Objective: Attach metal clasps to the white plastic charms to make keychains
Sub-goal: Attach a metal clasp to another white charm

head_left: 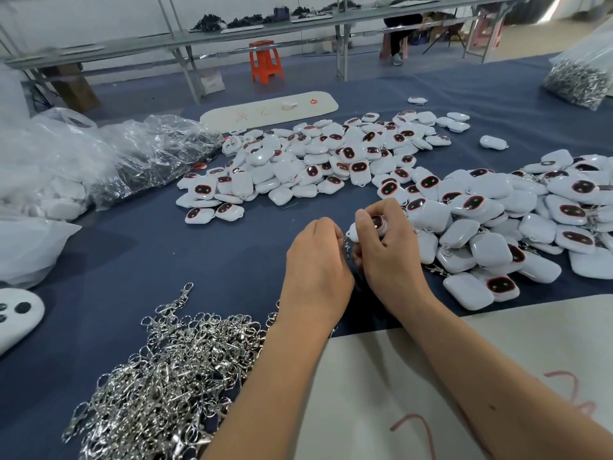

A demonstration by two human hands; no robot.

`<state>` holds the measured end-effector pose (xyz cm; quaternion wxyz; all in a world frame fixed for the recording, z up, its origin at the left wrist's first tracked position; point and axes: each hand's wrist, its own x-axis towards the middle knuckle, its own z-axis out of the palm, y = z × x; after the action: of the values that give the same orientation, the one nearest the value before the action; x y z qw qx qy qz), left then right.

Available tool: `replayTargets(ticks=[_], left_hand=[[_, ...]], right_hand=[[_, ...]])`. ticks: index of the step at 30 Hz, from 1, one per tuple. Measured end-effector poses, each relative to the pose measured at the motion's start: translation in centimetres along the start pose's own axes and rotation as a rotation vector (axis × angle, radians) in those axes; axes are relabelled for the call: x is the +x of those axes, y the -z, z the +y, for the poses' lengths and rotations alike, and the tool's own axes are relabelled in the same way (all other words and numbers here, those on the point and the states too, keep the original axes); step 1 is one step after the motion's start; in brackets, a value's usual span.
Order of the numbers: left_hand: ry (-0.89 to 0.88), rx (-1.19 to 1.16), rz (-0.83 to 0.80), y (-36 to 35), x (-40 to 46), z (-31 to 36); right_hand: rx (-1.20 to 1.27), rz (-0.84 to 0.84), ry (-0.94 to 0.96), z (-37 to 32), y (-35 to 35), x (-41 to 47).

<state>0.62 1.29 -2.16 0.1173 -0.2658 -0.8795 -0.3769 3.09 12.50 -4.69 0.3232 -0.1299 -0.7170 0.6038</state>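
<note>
I see my right hand (386, 247) gripping a white charm (373, 225) mid-table while my left hand (315, 260) pinches a metal clasp (346, 245) against it; loose clasps (172, 370) heaped at the near-left edge.

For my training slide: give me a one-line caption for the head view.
Right hand holds a white charm while left hand pinches a metal clasp onto it.

At centre, the right hand (389, 250) grips a white charm (373, 225) while the left hand (315, 260) pinches a metal clasp (346, 244) against it. Loose clasps (172, 370) lie at seven o'clock on the desk (215, 250), charm heaps (318, 157) at twelve and three.
</note>
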Motion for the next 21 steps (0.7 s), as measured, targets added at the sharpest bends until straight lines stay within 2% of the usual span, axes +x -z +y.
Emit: replayTargets(ticks=[5, 13, 17, 21], left_hand=[[-0.006, 0.022, 0.01, 0.0, -0.1, -0.1], [-0.115, 0.086, -0.016, -0.1, 0.0, -0.6], [-0.14, 0.091, -0.032, -0.2, 0.0, -0.8], [-0.025, 0.031, -0.066, -0.4, -0.1, -1.3]], right_hand=[[0.008, -0.028, -0.027, 0.0, 0.2, 0.1], [0.021, -0.033, -0.124, 0.1, 0.4, 0.5], [0.004, -0.037, -0.11, 0.1, 0.4, 0.4], [-0.067, -0.059, -0.015, 0.0, 0.3, 0.1]])
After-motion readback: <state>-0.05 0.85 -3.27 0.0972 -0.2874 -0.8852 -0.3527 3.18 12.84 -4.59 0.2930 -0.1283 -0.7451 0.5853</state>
